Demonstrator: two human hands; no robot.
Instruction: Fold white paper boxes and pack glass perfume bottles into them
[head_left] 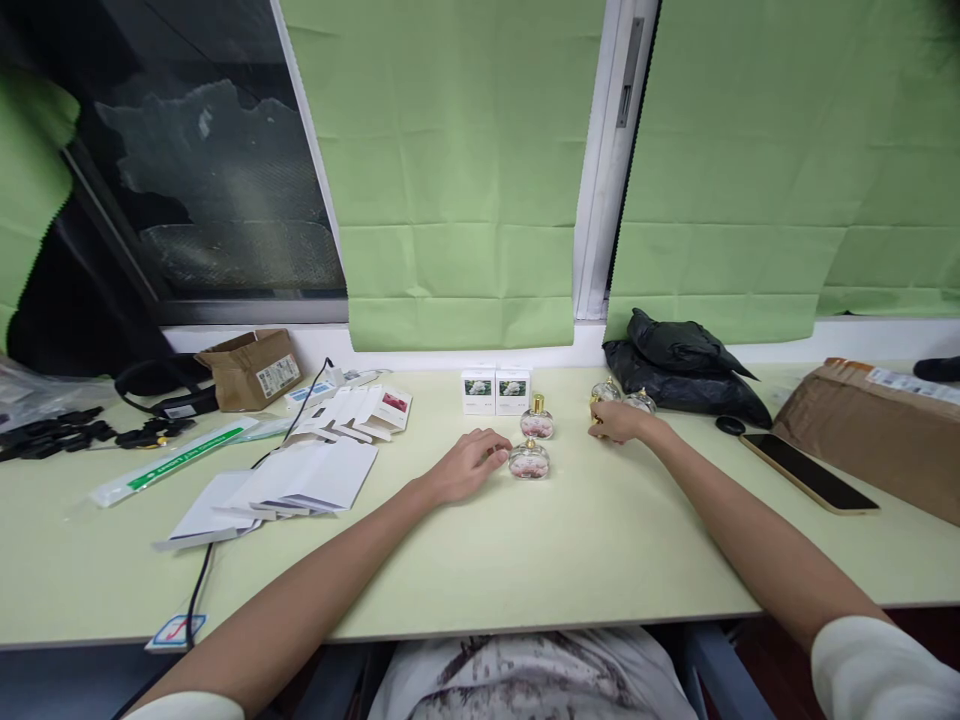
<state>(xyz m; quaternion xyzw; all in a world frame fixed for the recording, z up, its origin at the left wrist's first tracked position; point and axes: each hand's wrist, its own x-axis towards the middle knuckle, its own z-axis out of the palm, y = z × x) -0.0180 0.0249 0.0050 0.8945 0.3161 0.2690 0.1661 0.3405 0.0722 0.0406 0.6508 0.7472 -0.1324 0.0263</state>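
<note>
My left hand rests low over the table, fingers loosely bent and apart, its tips beside the front perfume bottle. Just behind that bottle stands another perfume bottle with a gold cap and a pink floral label. To the right, my right hand is closed with its fingertips around the gold cap of a perfume bottle, which the hand mostly hides. Two more round glass bottles show next to it, a rear bottle and a right-hand bottle. Two white boxes with flower pictures stand upright behind.
Flattened white cartons and a black cable lie on the left, near an open brown box. At right are black plastic bags, a phone and a large brown package. Green curtains hang behind the table.
</note>
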